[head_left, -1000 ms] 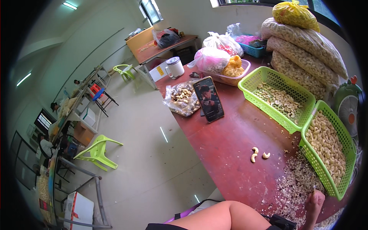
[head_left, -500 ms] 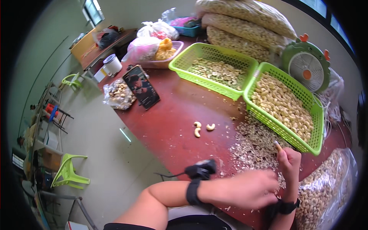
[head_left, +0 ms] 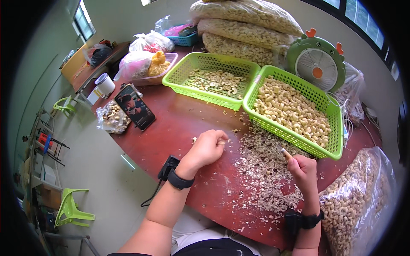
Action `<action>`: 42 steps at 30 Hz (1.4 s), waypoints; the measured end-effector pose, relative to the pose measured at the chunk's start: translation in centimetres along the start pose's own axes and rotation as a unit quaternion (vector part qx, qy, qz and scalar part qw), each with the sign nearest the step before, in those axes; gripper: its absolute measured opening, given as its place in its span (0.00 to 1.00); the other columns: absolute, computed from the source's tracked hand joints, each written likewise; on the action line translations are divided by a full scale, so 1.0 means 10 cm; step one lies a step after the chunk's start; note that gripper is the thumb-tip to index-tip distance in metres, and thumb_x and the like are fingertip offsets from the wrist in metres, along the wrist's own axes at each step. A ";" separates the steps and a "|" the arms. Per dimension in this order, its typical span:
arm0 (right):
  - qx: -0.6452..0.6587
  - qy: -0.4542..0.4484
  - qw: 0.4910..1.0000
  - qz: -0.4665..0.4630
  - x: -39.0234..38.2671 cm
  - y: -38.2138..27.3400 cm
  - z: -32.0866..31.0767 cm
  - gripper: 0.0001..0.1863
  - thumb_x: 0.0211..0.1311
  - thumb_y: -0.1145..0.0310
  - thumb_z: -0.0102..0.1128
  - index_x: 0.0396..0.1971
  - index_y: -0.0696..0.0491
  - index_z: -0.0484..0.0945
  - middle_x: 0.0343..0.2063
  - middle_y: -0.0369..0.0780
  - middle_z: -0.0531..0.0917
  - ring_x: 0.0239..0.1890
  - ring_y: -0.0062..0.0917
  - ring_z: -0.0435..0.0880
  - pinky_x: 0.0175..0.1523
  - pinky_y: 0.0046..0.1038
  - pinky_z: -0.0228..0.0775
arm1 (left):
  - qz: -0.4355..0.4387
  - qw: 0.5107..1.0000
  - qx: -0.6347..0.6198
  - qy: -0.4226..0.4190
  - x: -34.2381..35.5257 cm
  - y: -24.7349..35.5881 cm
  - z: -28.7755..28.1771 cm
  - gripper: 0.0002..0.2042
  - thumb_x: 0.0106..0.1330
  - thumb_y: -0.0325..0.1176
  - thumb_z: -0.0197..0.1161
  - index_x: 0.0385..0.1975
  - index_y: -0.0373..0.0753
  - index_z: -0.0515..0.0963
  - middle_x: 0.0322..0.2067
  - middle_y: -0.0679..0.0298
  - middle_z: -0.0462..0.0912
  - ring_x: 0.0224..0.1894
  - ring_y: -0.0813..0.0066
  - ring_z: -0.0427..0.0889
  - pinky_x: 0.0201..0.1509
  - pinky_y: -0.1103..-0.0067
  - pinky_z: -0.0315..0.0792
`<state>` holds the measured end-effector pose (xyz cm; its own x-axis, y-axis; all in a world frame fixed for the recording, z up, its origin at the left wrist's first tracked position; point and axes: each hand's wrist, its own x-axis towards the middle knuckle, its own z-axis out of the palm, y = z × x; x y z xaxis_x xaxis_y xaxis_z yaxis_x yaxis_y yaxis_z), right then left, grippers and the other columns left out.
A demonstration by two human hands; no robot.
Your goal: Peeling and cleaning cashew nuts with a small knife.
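Observation:
My left hand (head_left: 208, 146) is at the middle of the red table (head_left: 161, 175), fingers curled round a pale cashew (head_left: 221, 143). Another pale nut peeks out just left of it. My right hand (head_left: 302, 170) grips a small tan-handled tool (head_left: 285, 154), its tip pointing up, over a spread of skin scraps (head_left: 260, 183). Behind my hands, a green basket full of cashews (head_left: 290, 114) sits beside a second green basket (head_left: 171, 80) with fewer nuts.
A propped phone (head_left: 136, 106), bagged nuts (head_left: 112, 117) and a mug (head_left: 105, 85) stand at left; plastic tubs and bags behind. Stacked sacks (head_left: 245, 17), a green fan (head_left: 315, 64) and cables are at the back; a big nut bag (head_left: 356, 200) lies right. A green chair (head_left: 72, 207) stands left.
The view has swung toward the table. My left hand has moved forward to where the loose cashews lay and its fingers now curl on one; my right hand still holds the tool.

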<state>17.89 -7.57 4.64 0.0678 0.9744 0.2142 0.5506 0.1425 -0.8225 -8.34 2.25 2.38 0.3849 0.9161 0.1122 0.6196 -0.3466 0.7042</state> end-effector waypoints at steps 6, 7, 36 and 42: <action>0.084 -0.042 0.995 0.046 -0.01 -0.03 0.04 0.15 0.55 0.64 0.51 0.14 0.58 0.71 0.08 0.32 0.68 0.11 0.12 0.66 0.16 0.18 0.55 | -0.112 0.767 -0.611 -0.158 0.07 0.43 0.27 0.07 0.55 0.21 0.55 0.34 0.32 0.72 0.29 0.60 0.76 0.30 0.75 0.77 0.32 0.82 0.72; 0.085 -0.041 0.995 0.045 0.00 -0.01 0.05 0.16 0.55 0.64 0.51 0.14 0.58 0.71 0.08 0.32 0.67 0.11 0.12 0.65 0.16 0.18 0.55 | -0.133 0.733 -0.646 -0.166 0.09 0.45 0.33 0.07 0.54 0.20 0.55 0.33 0.32 0.72 0.30 0.59 0.76 0.33 0.71 0.78 0.36 0.80 0.74; 0.232 -0.124 0.958 0.114 0.01 0.18 0.18 0.19 0.57 0.59 0.51 0.13 0.56 0.72 0.09 0.29 0.67 0.13 0.10 0.62 0.18 0.17 0.53 | -0.124 0.626 -0.764 -0.097 -0.01 0.63 0.69 0.16 0.52 0.20 0.57 0.42 0.39 0.68 0.34 0.57 0.76 0.43 0.61 0.75 0.47 0.67 0.72; 0.216 -0.132 0.959 0.127 0.01 0.14 0.18 0.19 0.56 0.58 0.51 0.13 0.55 0.72 0.08 0.29 0.67 0.13 0.10 0.61 0.18 0.17 0.53 | -0.119 0.628 -0.764 -0.088 -0.02 0.65 0.68 0.15 0.52 0.19 0.58 0.41 0.37 0.68 0.34 0.59 0.76 0.42 0.63 0.76 0.44 0.67 0.74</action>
<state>17.18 -6.97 2.53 -0.0913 0.9891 -0.1153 0.1441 -0.1015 -0.9844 0.23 -1.59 2.19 0.5594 0.8218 -0.1079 -0.6542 0.5177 0.5514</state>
